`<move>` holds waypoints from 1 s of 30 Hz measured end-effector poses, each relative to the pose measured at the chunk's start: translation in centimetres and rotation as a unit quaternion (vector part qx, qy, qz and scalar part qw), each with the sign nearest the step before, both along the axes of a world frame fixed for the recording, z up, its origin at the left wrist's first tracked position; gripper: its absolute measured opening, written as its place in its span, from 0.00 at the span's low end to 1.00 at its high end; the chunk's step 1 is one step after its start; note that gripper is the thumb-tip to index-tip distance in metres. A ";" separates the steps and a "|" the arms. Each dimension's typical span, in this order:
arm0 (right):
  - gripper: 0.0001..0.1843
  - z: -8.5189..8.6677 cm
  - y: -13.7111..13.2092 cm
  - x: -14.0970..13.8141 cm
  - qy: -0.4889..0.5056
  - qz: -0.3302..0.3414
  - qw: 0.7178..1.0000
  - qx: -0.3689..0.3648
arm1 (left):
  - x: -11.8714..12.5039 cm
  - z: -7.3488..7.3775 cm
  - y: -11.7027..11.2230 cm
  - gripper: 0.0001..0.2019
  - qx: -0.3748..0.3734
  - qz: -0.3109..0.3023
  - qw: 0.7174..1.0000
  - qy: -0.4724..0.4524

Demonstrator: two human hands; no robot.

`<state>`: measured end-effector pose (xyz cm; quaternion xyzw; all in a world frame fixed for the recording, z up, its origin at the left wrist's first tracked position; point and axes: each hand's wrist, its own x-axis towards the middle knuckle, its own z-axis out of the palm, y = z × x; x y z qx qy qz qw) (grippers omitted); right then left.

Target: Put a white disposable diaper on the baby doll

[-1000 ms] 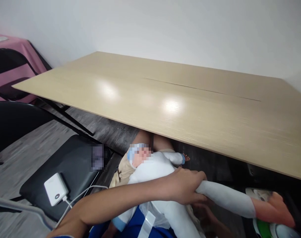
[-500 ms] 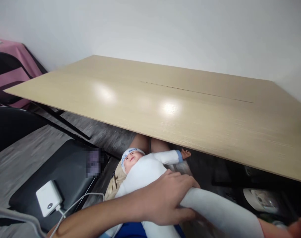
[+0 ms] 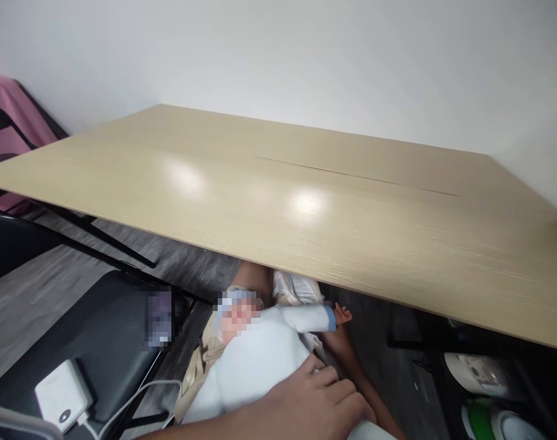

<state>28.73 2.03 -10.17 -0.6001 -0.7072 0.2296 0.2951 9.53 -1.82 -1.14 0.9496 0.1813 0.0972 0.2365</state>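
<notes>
A baby doll [image 3: 269, 348] in a white outfit with blue cuffs lies face up across my lap. Its head, at the upper left, is blurred out. My left hand [image 3: 324, 397] is curled over the doll's lower body, at the top of a white-clad leg. Past the doll's outstretched arm, over my knee, lies a crumpled white cloth-like item [image 3: 299, 288] with faint markings; its kind is unclear. What seems to be my right forearm [image 3: 367, 385] runs up beside the doll towards that item. The right hand's fingers are hidden behind the doll's arm.
A pale wooden table [image 3: 241, 195] stands over my knees. On the left, a black chair seat [image 3: 99, 330] bears a white power bank [image 3: 63, 394] with a cable [image 3: 140, 391] and a blurred object [image 3: 161, 318]. Round containers [image 3: 477, 374] sit low at the right.
The doll's leg that stretched out to the lower right has dropped mostly out of view. The crumpled white item now shows over my knee. The view has shifted slightly.
</notes>
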 end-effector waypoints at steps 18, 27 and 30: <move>0.31 3.5 -0.8 1.7 -0.060 0.144 0.987 -0.023 | -2.5 2.7 -0.1 0.22 -0.012 -0.086 0.995 -0.048; 0.05 8.6 0.8 -3.0 -0.097 0.199 0.975 -0.029 | -11.4 -2.2 -5.6 0.05 -0.084 0.350 0.888 -0.288; 0.08 10.7 -0.1 -3.4 -0.085 0.208 0.974 0.000 | -16.3 -6.6 -8.6 0.18 -0.157 0.539 0.790 -0.246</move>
